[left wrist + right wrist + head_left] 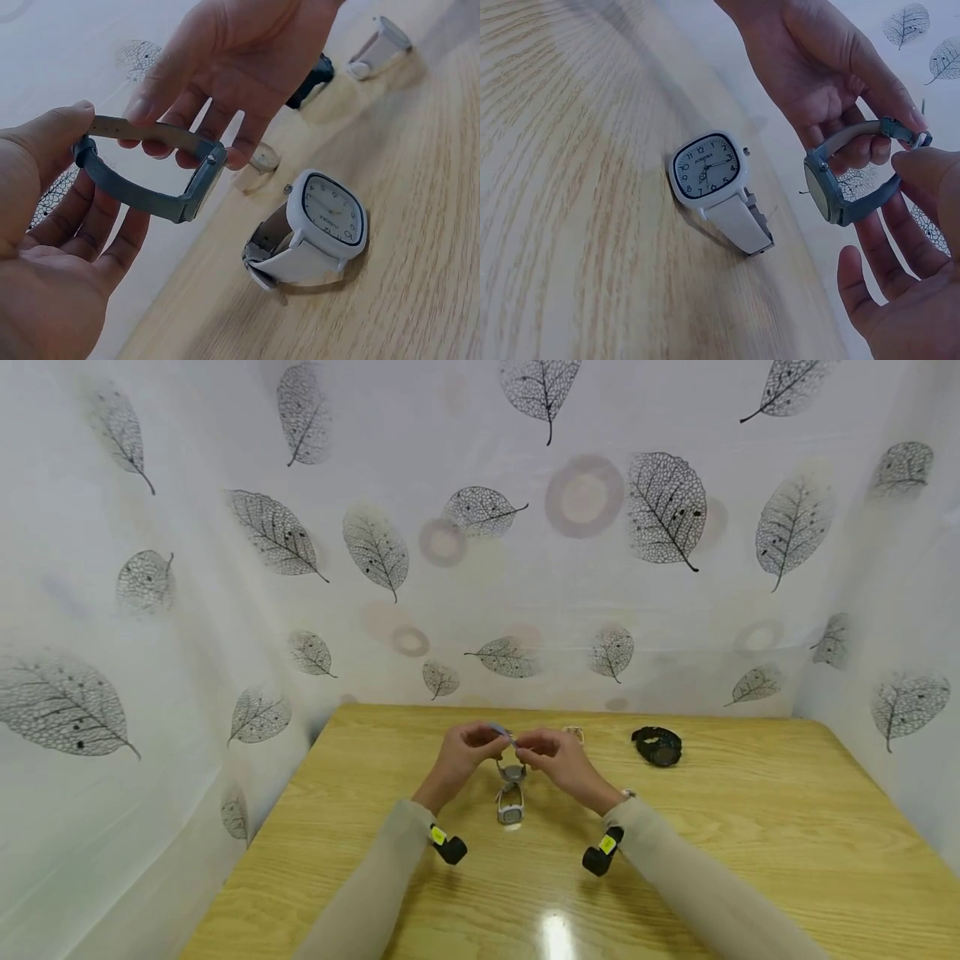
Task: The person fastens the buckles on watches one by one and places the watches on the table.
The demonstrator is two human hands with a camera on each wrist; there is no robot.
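Both hands hold a blue-grey wristwatch [139, 195] in the air, its strap looped and its case hanging lowest, face turned toward me in the head view. The left hand [467, 752] pinches the strap between thumb and fingers near the keeper loop. From the other side, the right hand [558, 760] pinches the strap's end with thumb and fingertips, close to the left thumb. Below them on the table stands a white square-faced watch [707, 171], its strap closed and its dial tilted up. The held watch's dial shows only edge-on in the wrist views.
The wooden table [360, 852] also bears a black watch [657, 747] at the right. A pale beige watch [264, 159] sits behind the hands, and another light watch [384, 46] lies farther right. A leaf-patterned curtain [480, 585] encloses the back and sides.
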